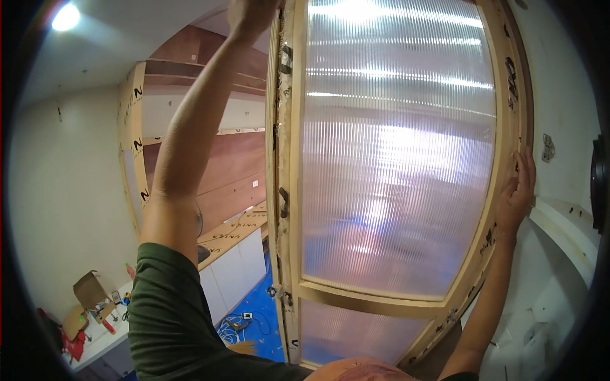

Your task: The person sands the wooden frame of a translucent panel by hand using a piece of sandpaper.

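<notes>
A tall door with a pale gold frame (370,301) stands upright right before me. Ribbed translucent panes fill it, a large upper pane (394,209) and a smaller lower pane (356,330). Scraps of tape and wrapping cling to its edges. My left hand (249,20) is raised high beside the door's upper left edge; the picture's top cuts it off and its fingers are hidden. Lower down, on the right edge, my right hand (518,193) is closed round the frame, its fingers along the outer side.
A wall hinge plate (548,147) and a dark round object (598,186) are at the right. Behind the door on the left are wooden shelving (210,168) and a covered counter (232,235). A power tool (238,322) with cables lies on blue floor sheeting (264,311). An open cardboard box (95,289) sits lower left.
</notes>
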Available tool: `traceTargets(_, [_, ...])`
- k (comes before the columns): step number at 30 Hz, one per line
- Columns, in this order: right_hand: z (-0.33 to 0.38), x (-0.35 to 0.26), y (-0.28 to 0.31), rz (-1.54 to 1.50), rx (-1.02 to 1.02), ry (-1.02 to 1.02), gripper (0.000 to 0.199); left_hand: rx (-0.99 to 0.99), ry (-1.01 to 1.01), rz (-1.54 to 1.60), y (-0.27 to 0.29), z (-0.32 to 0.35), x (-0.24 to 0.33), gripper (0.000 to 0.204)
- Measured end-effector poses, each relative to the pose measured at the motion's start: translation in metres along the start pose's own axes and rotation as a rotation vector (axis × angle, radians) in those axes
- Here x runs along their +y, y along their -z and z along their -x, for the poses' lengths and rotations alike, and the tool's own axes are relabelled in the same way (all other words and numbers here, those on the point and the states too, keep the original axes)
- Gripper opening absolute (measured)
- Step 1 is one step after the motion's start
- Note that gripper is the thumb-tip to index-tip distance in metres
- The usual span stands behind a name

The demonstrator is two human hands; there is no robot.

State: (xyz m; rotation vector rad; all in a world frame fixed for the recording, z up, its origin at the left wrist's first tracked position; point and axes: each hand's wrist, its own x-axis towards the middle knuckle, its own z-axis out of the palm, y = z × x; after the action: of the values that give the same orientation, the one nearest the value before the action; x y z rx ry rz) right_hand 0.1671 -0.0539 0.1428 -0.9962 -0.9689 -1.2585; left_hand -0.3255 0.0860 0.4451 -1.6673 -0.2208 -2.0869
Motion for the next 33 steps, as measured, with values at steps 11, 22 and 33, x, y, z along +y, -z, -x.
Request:
traceTargets(11, [-0.003,-0.009,0.005,-0.026,-0.031,0.004,0.048,-0.082,0.044,-0.396,-0.041,0.035,0.005,0.047])
traceTargets(22, [-0.002,-0.006,0.004,0.008,-0.017,-0.007,0.047,-0.116,0.003,-0.304,-0.062,-0.009,-0.008,0.039])
traceTargets(33, [-0.001,-0.001,0.011,0.068,-0.008,-0.027,0.049,-0.112,0.151,-0.173,-0.083,-0.027,0.017,0.041])
